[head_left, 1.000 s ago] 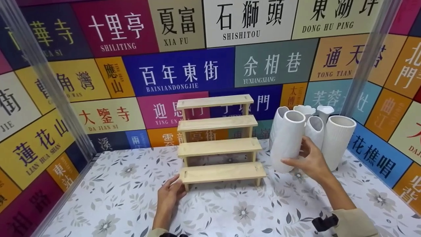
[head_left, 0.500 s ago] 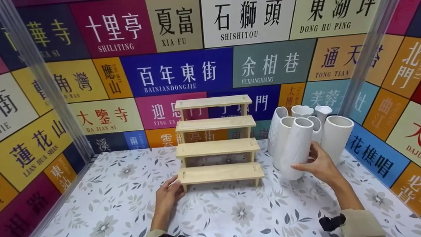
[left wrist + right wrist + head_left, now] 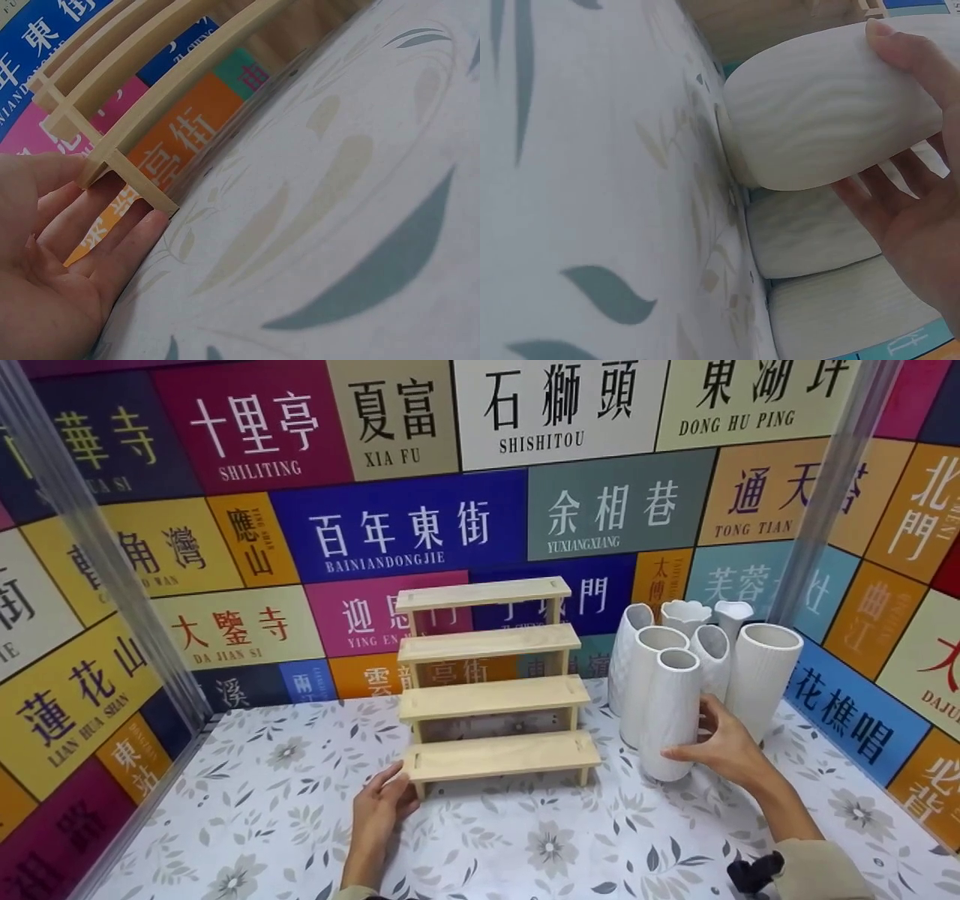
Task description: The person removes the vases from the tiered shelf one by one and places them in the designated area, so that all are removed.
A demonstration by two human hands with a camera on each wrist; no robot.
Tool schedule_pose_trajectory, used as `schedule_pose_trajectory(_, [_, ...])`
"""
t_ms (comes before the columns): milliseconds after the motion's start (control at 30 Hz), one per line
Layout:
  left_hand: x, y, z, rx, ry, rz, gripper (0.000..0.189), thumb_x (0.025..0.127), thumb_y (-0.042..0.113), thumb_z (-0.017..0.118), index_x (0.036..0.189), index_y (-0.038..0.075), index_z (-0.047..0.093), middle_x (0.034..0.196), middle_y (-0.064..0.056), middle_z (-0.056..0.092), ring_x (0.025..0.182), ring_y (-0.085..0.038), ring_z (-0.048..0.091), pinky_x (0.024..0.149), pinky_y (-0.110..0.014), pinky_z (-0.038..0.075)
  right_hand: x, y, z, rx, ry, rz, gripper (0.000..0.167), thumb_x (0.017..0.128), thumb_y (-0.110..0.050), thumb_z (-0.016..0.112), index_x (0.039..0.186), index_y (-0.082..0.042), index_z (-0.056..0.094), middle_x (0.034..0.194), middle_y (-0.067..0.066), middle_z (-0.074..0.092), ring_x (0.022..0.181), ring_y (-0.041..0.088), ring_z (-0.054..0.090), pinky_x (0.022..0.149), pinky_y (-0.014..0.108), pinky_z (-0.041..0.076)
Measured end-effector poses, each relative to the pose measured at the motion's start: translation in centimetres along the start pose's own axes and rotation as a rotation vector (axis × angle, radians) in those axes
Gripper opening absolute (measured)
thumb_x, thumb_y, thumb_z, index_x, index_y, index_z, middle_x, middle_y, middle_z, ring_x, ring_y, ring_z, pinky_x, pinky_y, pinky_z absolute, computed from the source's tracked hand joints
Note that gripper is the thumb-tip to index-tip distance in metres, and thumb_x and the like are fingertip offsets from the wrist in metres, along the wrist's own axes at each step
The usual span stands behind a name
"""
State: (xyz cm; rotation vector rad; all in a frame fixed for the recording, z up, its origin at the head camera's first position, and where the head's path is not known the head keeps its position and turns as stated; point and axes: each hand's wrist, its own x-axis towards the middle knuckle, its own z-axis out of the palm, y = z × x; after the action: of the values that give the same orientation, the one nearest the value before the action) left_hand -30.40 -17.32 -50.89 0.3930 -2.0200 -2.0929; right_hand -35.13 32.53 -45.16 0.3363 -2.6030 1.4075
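Note:
A stepped wooden stand [image 3: 499, 757] with pale planks stands mid-table in the head view. My left hand [image 3: 381, 802] holds the left end of its lowest step. In the left wrist view, my left fingers [image 3: 142, 232] lie around the short leg under the plank. My right hand [image 3: 724, 746] grips a white ceramic vase [image 3: 671, 720] low on its right side, thumb in front and fingers behind. The vase is upright, its base at or close to the tabletop. Right behind it stands another white vase [image 3: 637, 682], partly hidden. The right wrist view shows the rippled side of the held vase [image 3: 817, 105].
Several more white vases cluster at the back right, including a wide straight one [image 3: 765, 682], one with a slanted mouth [image 3: 711, 660] and a flared one [image 3: 733, 615]. A floral cloth [image 3: 480, 840] covers the table. Printed panels [image 3: 405, 532] wall the back and sides.
My right hand has brought the vase nearer and lower, away from the cluster, uncovering the vase behind it. My left hand stays at the stand's lowest step.

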Motion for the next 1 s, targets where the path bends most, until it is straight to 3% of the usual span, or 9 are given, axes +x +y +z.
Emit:
schedule_pose_trajectory(400, [0.1, -0.1, 0.1, 0.002, 0.006, -0.002, 0.046, 0.100, 0.020, 0.061, 0.140, 0.000, 0.055, 0.122, -0.026, 0.069, 0.098, -0.021, 0.074, 0.075, -0.028, 0.063, -0.2, 0.7, 0.4, -0.018, -0.008, 0.018, 0.097, 0.076, -0.029, 0.089, 0.150, -0.005, 0.030, 0.146, 0.026, 0.045, 0.129, 0.044, 0.049, 0.109, 0.067, 0.041])
schedule_pose_trajectory(733, [0.2, 0.2, 0.2, 0.021, 0.012, -0.020, 0.046, 0.100, 0.022, 0.061, 0.141, 0.001, 0.055, 0.124, -0.026, 0.068, 0.101, -0.023, 0.073, 0.078, -0.030, 0.063, -0.5, 0.5, -0.2, -0.001, -0.049, 0.004, 0.105, 0.079, -0.025, 0.086, 0.156, -0.006, 0.017, 0.150, 0.025, 0.040, 0.131, 0.042, 0.047, 0.108, 0.062, 0.042])
schedule_pose_trajectory(1000, [0.2, 0.2, 0.3, 0.024, 0.027, -0.031, 0.044, 0.101, 0.021, 0.060, 0.141, 0.002, 0.056, 0.125, -0.027, 0.067, 0.098, -0.023, 0.073, 0.077, -0.030, 0.064, -1.0, 0.4, -1.9, 0.027, -0.090, -0.007, 0.089, 0.087, -0.021, 0.078, 0.155, -0.005, 0.025, 0.150, 0.026, 0.042, 0.130, 0.043, 0.049, 0.106, 0.057, 0.049])
